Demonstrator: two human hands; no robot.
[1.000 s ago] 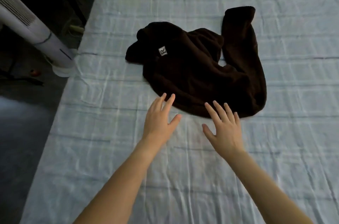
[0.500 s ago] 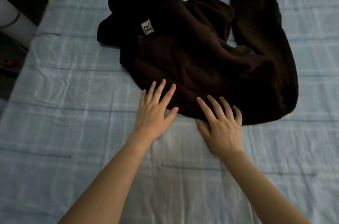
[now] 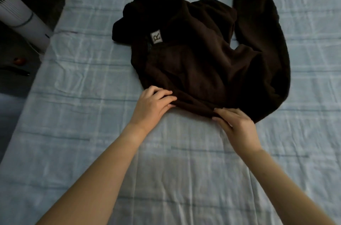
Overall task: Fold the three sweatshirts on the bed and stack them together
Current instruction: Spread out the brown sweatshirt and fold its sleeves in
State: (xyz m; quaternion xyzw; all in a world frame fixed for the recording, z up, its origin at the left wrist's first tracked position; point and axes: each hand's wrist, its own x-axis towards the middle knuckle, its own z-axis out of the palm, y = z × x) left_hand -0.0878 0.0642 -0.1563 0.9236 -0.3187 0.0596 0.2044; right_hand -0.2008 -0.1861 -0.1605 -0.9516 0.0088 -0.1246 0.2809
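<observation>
One dark sweatshirt (image 3: 199, 62), crumpled on bed (image 3: 88, 132); left hand (image 3: 153, 104) and right hand (image 3: 238, 127) pinch its near hem, fingers curled.

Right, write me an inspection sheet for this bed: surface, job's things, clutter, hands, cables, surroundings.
Surface: pale blue checked bedsheet, wrinkled, spread over the bed.
Job's things: one dark brown fleece sweatshirt, crumpled and unfolded, its white R label facing up and one sleeve running to the far right. The other two sweatshirts are not in view.
Clutter: nothing seen.
Hands: left hand grips the sweatshirt's near edge with curled fingers; right hand pinches the same edge further right.
Cables: nothing seen.
Surroundings: white tower fan on the dark floor left of the bed; small orange-red object on the floor, too small to identify.
</observation>
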